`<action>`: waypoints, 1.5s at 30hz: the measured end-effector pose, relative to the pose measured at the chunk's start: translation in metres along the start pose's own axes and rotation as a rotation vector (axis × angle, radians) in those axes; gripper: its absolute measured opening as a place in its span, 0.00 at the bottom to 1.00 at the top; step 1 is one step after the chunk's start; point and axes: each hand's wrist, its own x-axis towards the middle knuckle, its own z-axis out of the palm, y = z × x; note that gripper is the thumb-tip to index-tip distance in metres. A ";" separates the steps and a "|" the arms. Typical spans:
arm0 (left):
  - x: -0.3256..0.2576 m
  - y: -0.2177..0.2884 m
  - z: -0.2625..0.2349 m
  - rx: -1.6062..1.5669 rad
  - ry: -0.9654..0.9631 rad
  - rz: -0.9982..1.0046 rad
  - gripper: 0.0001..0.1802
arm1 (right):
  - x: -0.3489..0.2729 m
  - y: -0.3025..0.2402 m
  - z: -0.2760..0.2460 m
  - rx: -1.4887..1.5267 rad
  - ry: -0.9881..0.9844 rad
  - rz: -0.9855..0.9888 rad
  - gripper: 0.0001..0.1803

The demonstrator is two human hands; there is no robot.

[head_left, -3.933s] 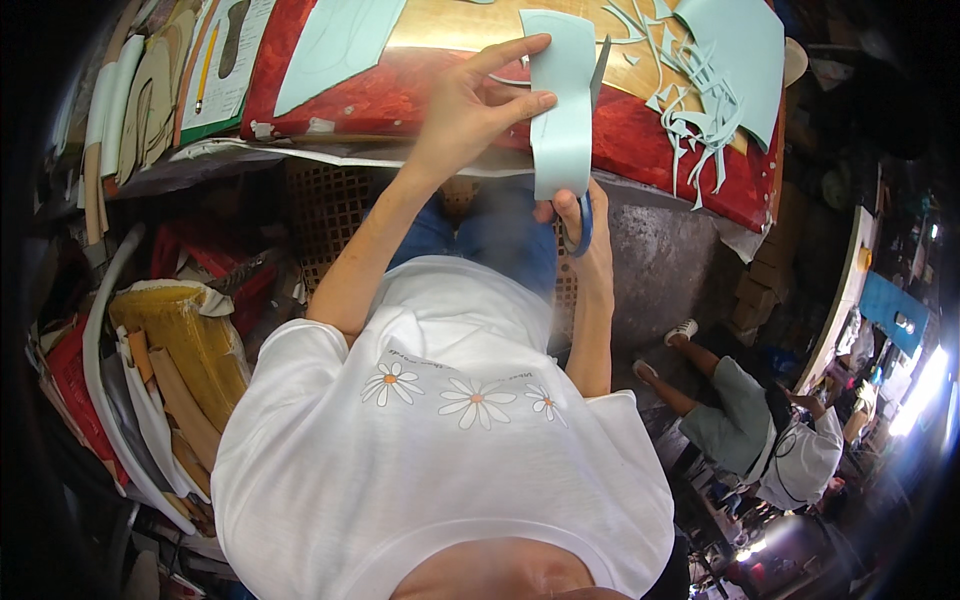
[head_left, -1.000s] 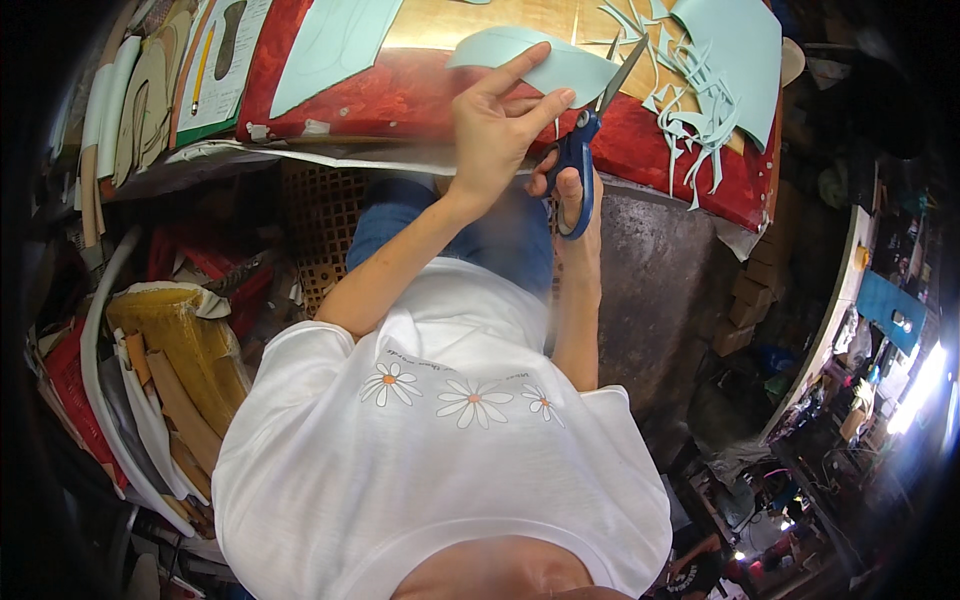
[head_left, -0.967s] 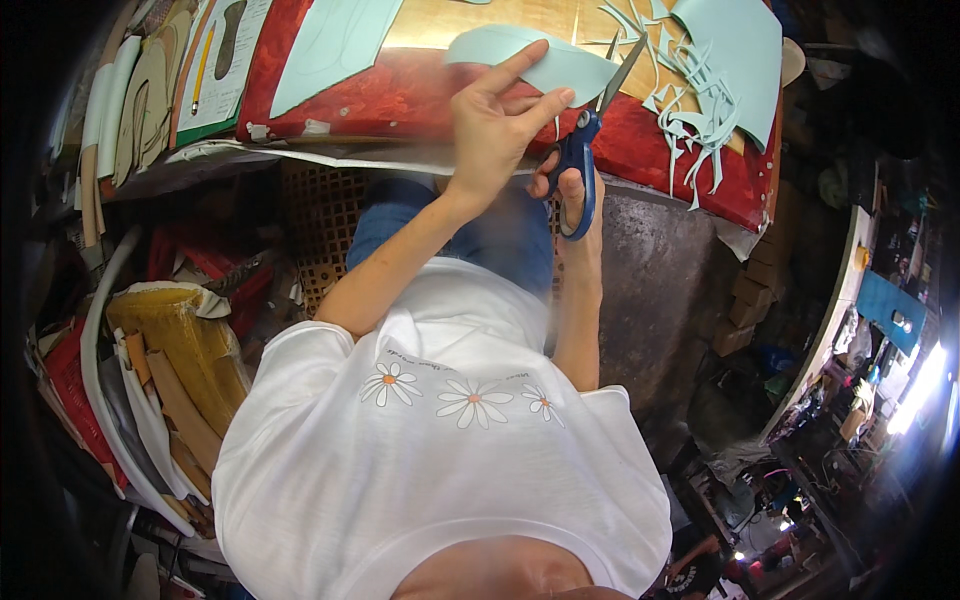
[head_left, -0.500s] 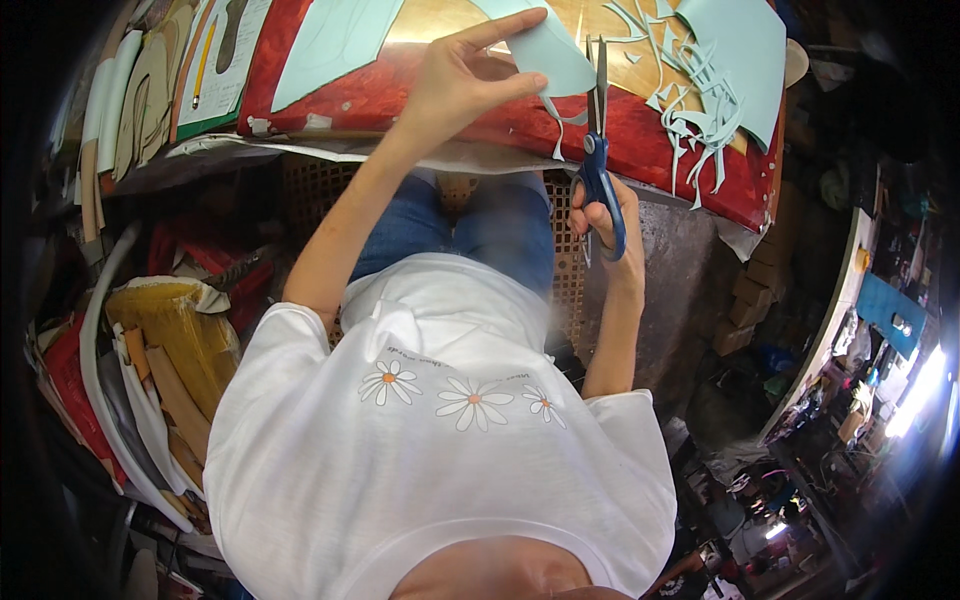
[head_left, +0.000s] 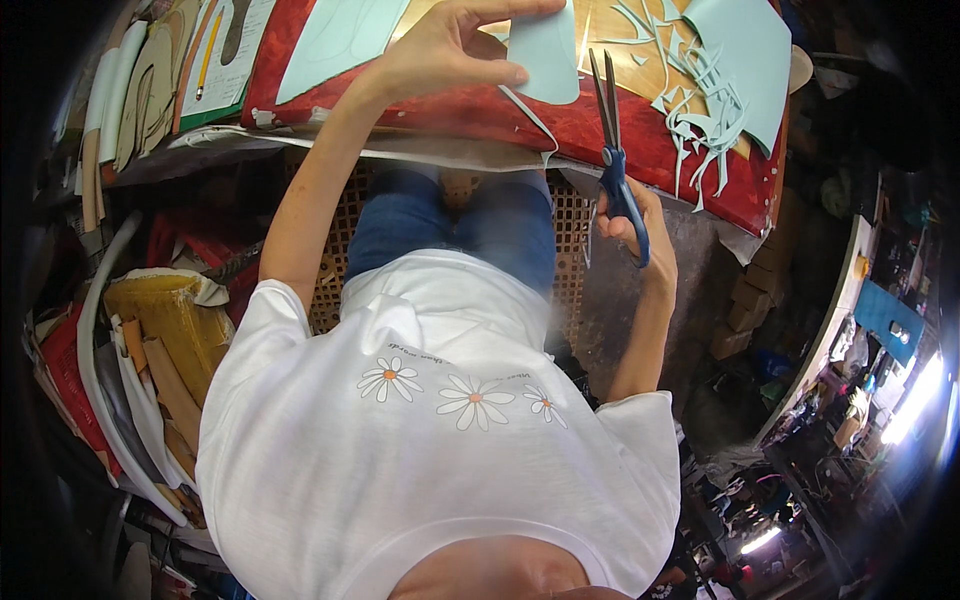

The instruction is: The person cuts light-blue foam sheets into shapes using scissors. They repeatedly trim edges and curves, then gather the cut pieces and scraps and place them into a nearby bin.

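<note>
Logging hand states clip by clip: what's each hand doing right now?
Left hand: holding a pale blue cut piece.
Right hand: closed around the handles of the scissors, blades slightly apart.

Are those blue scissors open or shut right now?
Open, just a little: the scissors in the right hand show two separate blades, with a narrow gap between their tips.
</note>
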 end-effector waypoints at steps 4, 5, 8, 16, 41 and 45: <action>-0.001 -0.010 -0.001 0.025 -0.011 0.044 0.36 | 0.004 -0.001 0.011 -0.014 -0.001 0.005 0.36; 0.000 -0.014 -0.002 0.124 -0.006 0.110 0.35 | 0.005 -0.003 0.013 -0.010 -0.001 0.008 0.36; 0.002 -0.025 -0.004 0.322 0.008 0.235 0.34 | 0.008 -0.007 0.016 -0.006 -0.004 0.017 0.38; 0.002 -0.028 -0.005 0.283 -0.035 0.171 0.35 | 0.006 -0.009 0.014 -0.013 -0.023 -0.007 0.34; 0.001 -0.009 0.027 0.023 0.215 0.060 0.36 | 0.016 0.017 0.056 0.180 0.135 -0.090 0.21; -0.002 -0.023 0.029 0.030 0.187 0.091 0.33 | 0.023 0.015 0.062 0.165 0.177 -0.134 0.26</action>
